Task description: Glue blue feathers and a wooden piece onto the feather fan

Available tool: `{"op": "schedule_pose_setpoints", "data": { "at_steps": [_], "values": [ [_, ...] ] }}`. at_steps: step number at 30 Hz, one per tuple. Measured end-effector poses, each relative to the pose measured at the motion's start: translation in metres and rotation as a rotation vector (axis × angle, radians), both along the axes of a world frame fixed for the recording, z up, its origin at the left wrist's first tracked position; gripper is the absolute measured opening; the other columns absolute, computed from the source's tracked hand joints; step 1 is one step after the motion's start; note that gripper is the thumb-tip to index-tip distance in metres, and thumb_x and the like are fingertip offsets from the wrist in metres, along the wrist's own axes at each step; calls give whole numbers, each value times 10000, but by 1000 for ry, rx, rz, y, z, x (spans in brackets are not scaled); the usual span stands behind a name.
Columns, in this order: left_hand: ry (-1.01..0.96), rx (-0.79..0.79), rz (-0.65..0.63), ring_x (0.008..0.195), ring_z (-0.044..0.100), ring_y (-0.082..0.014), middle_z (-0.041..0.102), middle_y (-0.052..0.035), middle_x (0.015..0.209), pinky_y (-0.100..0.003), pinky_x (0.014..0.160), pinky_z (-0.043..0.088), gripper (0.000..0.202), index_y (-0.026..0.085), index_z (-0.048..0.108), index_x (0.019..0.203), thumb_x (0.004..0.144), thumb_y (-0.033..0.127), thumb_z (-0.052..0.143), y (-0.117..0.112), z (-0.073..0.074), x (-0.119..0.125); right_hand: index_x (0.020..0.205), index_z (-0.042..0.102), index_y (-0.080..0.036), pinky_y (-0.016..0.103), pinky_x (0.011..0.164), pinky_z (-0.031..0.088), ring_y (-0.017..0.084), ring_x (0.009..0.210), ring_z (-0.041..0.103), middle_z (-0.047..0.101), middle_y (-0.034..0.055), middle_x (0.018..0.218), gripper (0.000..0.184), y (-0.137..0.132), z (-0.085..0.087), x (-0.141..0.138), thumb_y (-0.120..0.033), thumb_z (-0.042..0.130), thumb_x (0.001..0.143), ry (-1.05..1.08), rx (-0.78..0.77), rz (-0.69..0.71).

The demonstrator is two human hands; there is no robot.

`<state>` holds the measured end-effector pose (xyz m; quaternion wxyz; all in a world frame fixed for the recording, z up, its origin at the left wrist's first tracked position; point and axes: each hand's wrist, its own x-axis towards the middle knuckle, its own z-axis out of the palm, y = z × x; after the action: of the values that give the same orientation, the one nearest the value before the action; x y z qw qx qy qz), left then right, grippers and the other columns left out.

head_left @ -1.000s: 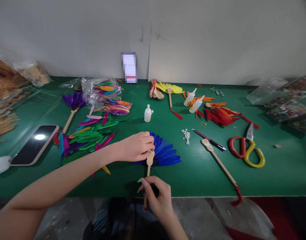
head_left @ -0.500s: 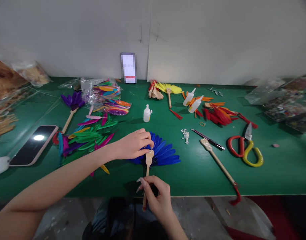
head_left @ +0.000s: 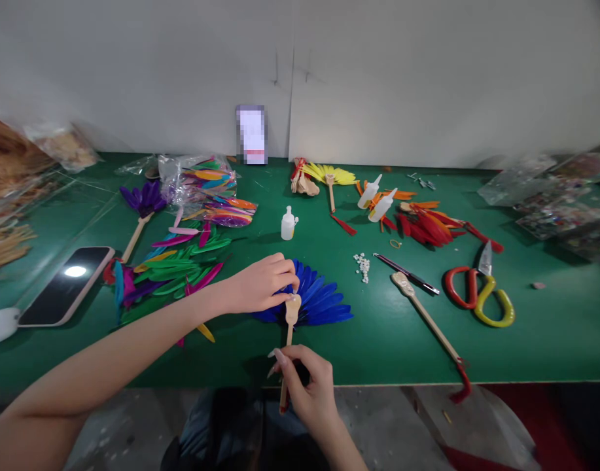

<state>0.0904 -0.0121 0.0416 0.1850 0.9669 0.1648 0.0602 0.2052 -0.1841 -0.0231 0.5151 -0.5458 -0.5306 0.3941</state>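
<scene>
A fan of blue feathers (head_left: 324,301) lies before me, its pale wooden handle (head_left: 289,330) pointing toward me past the table edge. My left hand (head_left: 265,282) is closed, fingertips pinched on the fan where the feathers meet the rounded wooden head; a small whitish bead shows there. Lower down, the thumb and fingers of my right hand (head_left: 309,383) grip the handle. A bare wooden fan stick (head_left: 431,320) with a red tassel lies to the right, beside tweezers (head_left: 408,273). White beads (head_left: 363,267) are scattered right of the feathers.
Loose coloured feathers (head_left: 182,271) and a phone (head_left: 67,286) lie left. A small white bottle (head_left: 288,224) stands behind the blue fan. Farther back are a yellow fan (head_left: 329,175) and two glue bottles (head_left: 383,205). Scissors (head_left: 496,302) and red feathers (head_left: 432,226) are on the right.
Both hands keep their hold on the blue fan in the same place. Only a very slight shift of the whole view shows.
</scene>
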Motion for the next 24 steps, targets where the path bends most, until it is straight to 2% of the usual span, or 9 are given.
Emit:
{"op": "schedule_pose_setpoints", "data": {
  "at_steps": [12, 17, 20, 24],
  "values": [
    [21, -7, -10, 825, 443, -185, 594, -62, 919, -299, 775, 377, 120, 136, 615, 912, 898, 222, 532, -1, -2, 2, 753, 653, -188, 208, 564, 474, 127, 564, 622, 674, 11, 636, 171, -1, -1, -1, -240, 546, 876, 13, 3, -13],
    [11, -25, -1, 829, 440, -187, 584, -64, 912, -294, 770, 378, 122, 141, 619, 919, 896, 226, 535, -1, 2, 2, 762, 655, -184, 201, 580, 472, 123, 582, 624, 673, 12, 645, 164, 0, 1, 0, -223, 544, 876, 20, 8, -1],
    [-14, -56, 41, 839, 442, -189, 564, -63, 901, -302, 785, 382, 140, 147, 627, 933, 893, 248, 539, 1, 4, -1, 768, 656, -179, 197, 584, 472, 120, 585, 624, 673, 13, 648, 162, 0, 1, 0, -223, 545, 878, 29, 8, 3],
    [-68, -91, 130, 871, 447, -189, 560, -70, 938, -312, 815, 382, 217, 152, 626, 1048, 918, 254, 486, 2, 6, -6, 757, 657, -178, 200, 586, 473, 122, 581, 622, 674, 14, 643, 168, -1, 0, 0, -233, 553, 877, 29, 0, -2]
  ]
}}
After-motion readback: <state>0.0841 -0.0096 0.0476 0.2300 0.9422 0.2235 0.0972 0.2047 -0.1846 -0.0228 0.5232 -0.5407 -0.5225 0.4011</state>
